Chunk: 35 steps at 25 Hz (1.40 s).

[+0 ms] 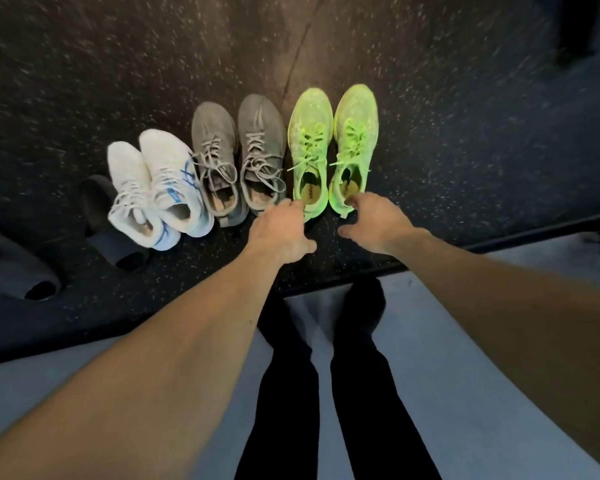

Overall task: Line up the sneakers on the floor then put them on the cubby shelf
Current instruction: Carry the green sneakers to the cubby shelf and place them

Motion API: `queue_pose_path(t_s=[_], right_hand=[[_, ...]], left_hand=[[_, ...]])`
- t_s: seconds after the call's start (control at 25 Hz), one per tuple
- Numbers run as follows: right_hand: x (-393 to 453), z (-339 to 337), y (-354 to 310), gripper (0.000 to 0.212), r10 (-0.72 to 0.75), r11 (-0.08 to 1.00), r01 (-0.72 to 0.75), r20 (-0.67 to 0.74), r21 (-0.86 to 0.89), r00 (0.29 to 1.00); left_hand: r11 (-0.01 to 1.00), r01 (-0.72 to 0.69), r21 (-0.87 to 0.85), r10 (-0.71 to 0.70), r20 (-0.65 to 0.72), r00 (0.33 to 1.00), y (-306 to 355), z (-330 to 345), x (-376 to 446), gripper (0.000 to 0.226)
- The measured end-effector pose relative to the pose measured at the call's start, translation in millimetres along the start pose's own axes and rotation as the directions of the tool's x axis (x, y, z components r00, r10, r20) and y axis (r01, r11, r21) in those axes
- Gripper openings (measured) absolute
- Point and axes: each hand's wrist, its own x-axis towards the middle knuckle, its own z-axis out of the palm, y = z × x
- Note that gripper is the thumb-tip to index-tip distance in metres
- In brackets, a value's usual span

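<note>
Head view: dark speckled floor carries three sneaker pairs in a row, toes away – white pair left, grey pair mid, neon green pair right, w/ dark slides left of the white. Left hand pinches the heel of the left green shoe – right hand has fingers curled into the right green shoe's heel opening; both grips clamped on.

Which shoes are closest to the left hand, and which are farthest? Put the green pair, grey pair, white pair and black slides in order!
From the left hand:
1. Green pair, at its fingertips, rightmost.
2. Grey pair, just left.
3. White pair, further left.
4. Black slides, far left.
</note>
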Motion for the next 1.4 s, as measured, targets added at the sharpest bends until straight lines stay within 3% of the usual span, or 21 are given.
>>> queue_pose_path(t_s=[0.28,0.44,0.6,0.84,1.16,1.4], right_hand=[[125,88,38,0.080,-0.092,0.978,0.069,-0.113,-0.198,0.989],[138,102,42,0.083,-0.068,0.997,0.050,-0.331,-0.061,0.941],[123,97,36,0.073,0.029,0.999,-0.032,-0.355,-0.004,0.934],[36,50,18,0.018,0.072,0.995,-0.052,-0.231,0.090,0.970],[-167,-37,-32,0.017,0.052,0.995,-0.041,-0.120,0.087,0.991],[-326,-96,-71,0.021,-0.006,0.999,0.012,-0.133,0.044,0.991]], left_hand=[[0.967,-0.064,0.246,0.095,-0.117,0.989,-11,96,130,0.053],[0.925,-0.046,0.378,0.165,-0.289,0.943,-14,109,147,0.026],[0.939,-0.064,0.338,0.178,-0.319,0.931,-17,97,128,0.007],[0.946,-0.078,0.315,0.140,-0.178,0.974,2,52,43,0.010],[0.978,-0.021,0.209,0.040,-0.087,0.995,51,-47,-147,0.021],[0.984,-0.010,0.176,0.022,-0.066,0.998,87,-120,-304,0.015]])
